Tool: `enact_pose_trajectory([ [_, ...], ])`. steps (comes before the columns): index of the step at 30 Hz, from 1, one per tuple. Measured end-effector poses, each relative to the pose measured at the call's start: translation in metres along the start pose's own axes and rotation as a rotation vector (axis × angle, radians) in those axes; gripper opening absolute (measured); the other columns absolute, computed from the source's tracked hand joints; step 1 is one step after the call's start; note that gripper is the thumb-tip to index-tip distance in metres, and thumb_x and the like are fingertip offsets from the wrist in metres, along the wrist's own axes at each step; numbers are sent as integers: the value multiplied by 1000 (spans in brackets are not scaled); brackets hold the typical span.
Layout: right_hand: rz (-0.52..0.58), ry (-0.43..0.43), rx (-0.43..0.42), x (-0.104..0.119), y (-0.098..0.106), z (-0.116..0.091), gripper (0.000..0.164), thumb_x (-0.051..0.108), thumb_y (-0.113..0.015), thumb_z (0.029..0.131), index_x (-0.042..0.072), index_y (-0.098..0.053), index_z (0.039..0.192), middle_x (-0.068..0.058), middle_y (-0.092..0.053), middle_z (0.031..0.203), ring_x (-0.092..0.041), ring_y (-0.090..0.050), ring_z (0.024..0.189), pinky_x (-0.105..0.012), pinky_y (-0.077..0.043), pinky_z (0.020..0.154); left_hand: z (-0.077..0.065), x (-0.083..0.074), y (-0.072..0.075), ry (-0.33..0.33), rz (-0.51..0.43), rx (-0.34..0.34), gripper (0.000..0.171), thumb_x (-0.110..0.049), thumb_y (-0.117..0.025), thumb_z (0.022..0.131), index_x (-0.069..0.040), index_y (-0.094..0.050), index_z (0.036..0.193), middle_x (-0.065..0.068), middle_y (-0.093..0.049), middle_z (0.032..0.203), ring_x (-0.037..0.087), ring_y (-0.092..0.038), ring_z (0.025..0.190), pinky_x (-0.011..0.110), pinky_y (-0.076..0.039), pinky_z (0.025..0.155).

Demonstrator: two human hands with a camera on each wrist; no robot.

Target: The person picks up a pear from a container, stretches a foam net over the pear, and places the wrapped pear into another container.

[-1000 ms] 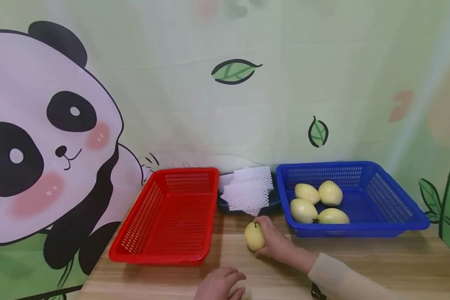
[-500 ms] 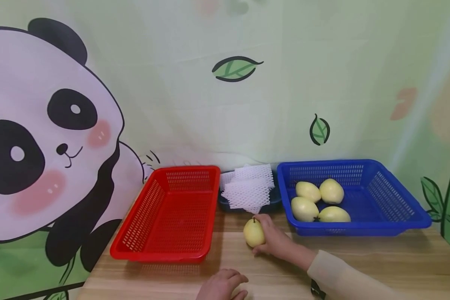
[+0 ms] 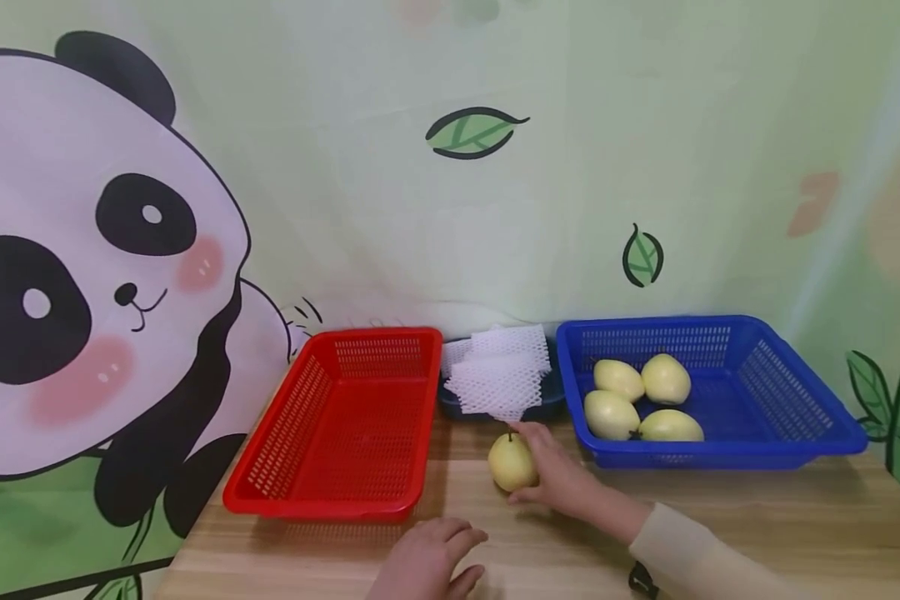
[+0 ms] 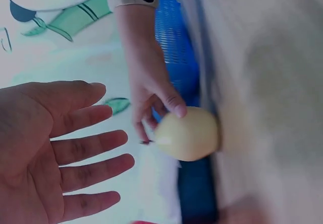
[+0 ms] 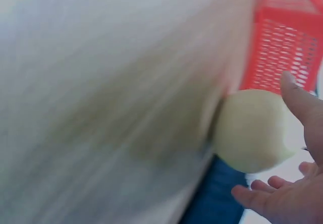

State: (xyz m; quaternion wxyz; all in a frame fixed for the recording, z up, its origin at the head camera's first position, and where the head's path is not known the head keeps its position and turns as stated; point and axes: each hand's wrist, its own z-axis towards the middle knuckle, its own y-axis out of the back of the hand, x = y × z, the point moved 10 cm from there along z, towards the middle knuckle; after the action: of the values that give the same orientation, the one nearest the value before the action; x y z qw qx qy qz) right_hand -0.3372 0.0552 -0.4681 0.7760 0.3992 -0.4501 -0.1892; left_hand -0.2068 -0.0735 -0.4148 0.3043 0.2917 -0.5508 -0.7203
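A pale yellow pear stands on the wooden table with its stem up, between the red and blue baskets. My right hand is around its right side, fingers behind and thumb in front. In the right wrist view the fingers are loosely bent with a gap to the pear, and the thumb tip is right at its edge. Nearer the front edge, my left hand is held over the table with nothing in it. Its fingers are straight and spread in the left wrist view.
A red basket with nothing in it stands at the left. At the right, a blue basket holds several pears. White foam net sleeves lie in a dark blue basket between them, against the printed backdrop.
The right hand has drawn slightly to the right and loosened around the pear, which stays on the table. The left hand has shifted a little to the left.
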Motion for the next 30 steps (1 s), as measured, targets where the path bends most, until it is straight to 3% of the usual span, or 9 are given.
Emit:
enact_pose_trajectory([
  [3, -16, -6, -15, 6, 15, -8, 89, 23, -94, 72, -2, -48, 144, -28, -48, 148, -47, -54, 133, -61, -49, 106, 4, -2, 18, 3, 23, -9, 35, -33, -78, 90, -18, -71, 121, -1, -74, 113, 16, -69, 104, 34, -59, 89],
  [6, -40, 2, -42, 15, 31, -18, 78, 22, -91, 74, -2, -55, 138, -27, -51, 148, -49, -54, 133, -62, -49, 105, 11, 0, 40, 28, 21, 23, 41, -34, -76, 91, -18, -68, 128, 1, -72, 122, 19, -68, 111, 38, -59, 96],
  [11, -40, 32, -102, 28, 53, -34, 62, 17, -89, 76, 1, -61, 130, -22, -58, 142, -46, -56, 130, -61, -50, 104, 36, 9, 79, 22, 36, 3, 47, -33, -78, 90, -17, -66, 133, 4, -69, 131, 21, -66, 118, 40, -58, 101],
  [14, -41, 68, -125, 33, 61, -43, 54, 13, -87, 78, 3, -64, 125, -20, -61, 136, -42, -59, 126, -58, -53, 101, 54, 14, 88, 20, -9, 35, 50, -32, -78, 90, -15, -64, 135, 5, -68, 134, 22, -65, 122, 40, -58, 101],
  [16, -41, 91, -133, 37, 65, -48, 46, 13, -86, 79, 5, -67, 121, -19, -62, 134, -41, -61, 123, -57, -54, 100, 68, 17, 86, 35, -55, 102, 50, -32, -76, 91, -14, -63, 137, 6, -67, 135, 23, -65, 123, 40, -59, 101],
  [22, -37, 122, -151, 49, 76, -58, 32, 13, -84, 81, 13, -71, 110, -16, -63, 132, -39, -63, 119, -56, -56, 96, 114, 27, 73, 38, -75, 199, 50, -29, -72, 95, -12, -60, 139, 10, -67, 137, 26, -66, 122, 40, -58, 101],
  [30, -50, 139, -184, 60, 87, -64, 33, 11, -85, 80, 16, -71, 110, -14, -64, 133, -37, -63, 119, -54, -57, 95, 175, 64, 36, 108, -81, 312, 58, -28, -74, 93, -10, -56, 145, 13, -61, 147, 30, -58, 135, 42, -50, 113],
])
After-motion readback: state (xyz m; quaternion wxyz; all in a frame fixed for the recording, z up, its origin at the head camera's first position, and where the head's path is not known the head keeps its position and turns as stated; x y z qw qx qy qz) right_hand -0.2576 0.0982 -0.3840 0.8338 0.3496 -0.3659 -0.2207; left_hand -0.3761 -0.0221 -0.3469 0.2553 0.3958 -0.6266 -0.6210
